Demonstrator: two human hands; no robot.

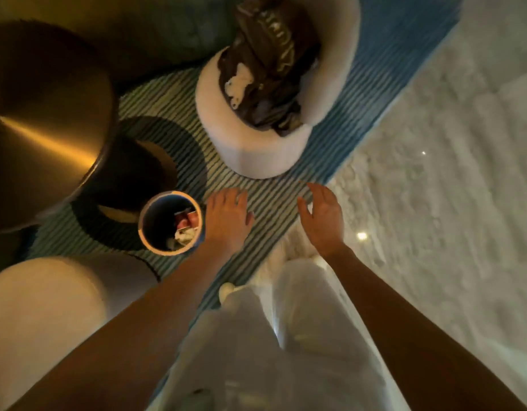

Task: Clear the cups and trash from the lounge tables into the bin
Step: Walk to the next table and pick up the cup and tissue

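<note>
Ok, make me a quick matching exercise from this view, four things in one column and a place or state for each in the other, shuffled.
Things:
1. bin
2. left hand
3. round seat
4. right hand

Places or states:
A. dark clothes piled on it
B. open and empty, just right of the bin
C. crumpled trash inside
D. open and empty, over the rug's edge

Pairs: 1-C, 2-B, 3-A, 4-D

Blue, white and brass tones

Striped blue-and-white rug (173, 102); white-rimmed bin (170, 222); brushed gold table (42, 114); cream chair (256, 149) under dark brown clothing (268, 60); pale marbled floor (449, 173).
</note>
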